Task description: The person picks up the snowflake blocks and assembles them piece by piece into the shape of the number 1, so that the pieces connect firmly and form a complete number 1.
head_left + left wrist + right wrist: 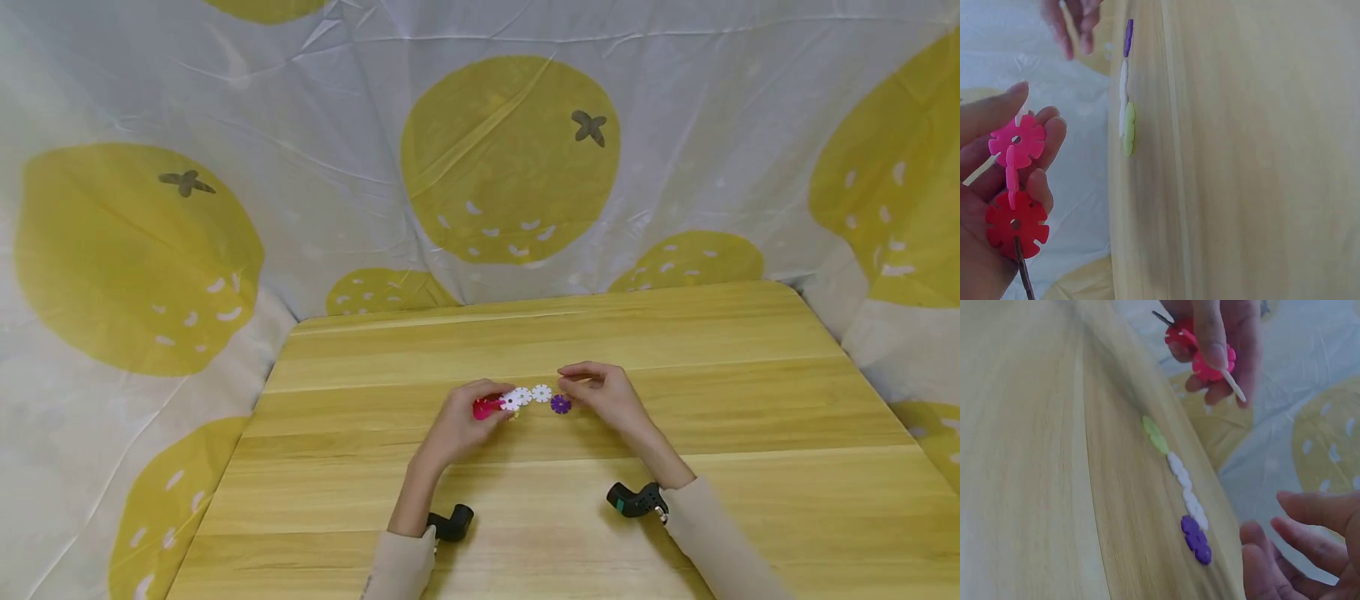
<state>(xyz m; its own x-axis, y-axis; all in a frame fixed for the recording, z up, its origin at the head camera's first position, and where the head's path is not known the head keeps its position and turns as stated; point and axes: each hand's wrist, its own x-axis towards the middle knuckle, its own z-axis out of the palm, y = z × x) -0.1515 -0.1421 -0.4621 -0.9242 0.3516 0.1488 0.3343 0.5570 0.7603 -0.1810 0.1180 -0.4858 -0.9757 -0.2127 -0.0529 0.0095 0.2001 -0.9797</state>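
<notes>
My left hand [461, 421] grips a short chain of notched plastic flower discs. In the left wrist view, the chain shows a brown disc [1024, 272] edge-on, a red disc [1016, 234] and a pink disc [1029, 132]. A white disc [1235, 386] sticks out at the chain's end, past the thumb. Just beyond lie loose discs on the table: a yellow-green one [1155, 434], two white ones [542, 392] and a purple one [560, 404]. My right hand [611, 398] hovers beside the purple disc, fingers apart and bent, holding nothing.
The wooden table [750, 375] spreads out under both hands. Behind it hangs a pale cloth [337, 167] printed with yellow fruit. Black wrist cameras [633, 500] jut inward from both sleeves above the tabletop.
</notes>
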